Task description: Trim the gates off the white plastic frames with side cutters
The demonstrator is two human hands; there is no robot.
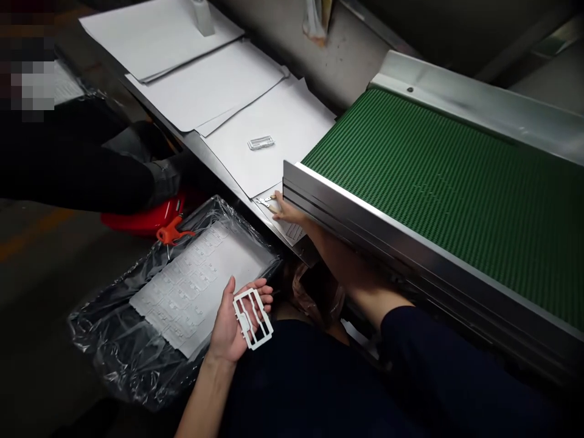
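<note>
My left hand [230,325] lies palm up in front of me, holding a white moulded plastic frame [252,318] with rectangular openings. My right hand [281,210] reaches beneath the steel side of a conveyor, and its fingertips are at a small shiny part [265,199] lying on a white paper sheet [269,140]. A similar clear, shiny piece [261,143] lies farther up that sheet. To the left of my left hand, a white moulded sheet with rows of recesses [191,286] rests on crumpled clear plastic film [114,340].
A green belt conveyor [433,194] with steel sides fills the right. Overlapping paper sheets [182,48] cover a steel shelf [214,164] beyond my hands. A co-worker's dark sleeve [77,161] is at left, above a red object [141,220] and an orange plastic clip [173,231].
</note>
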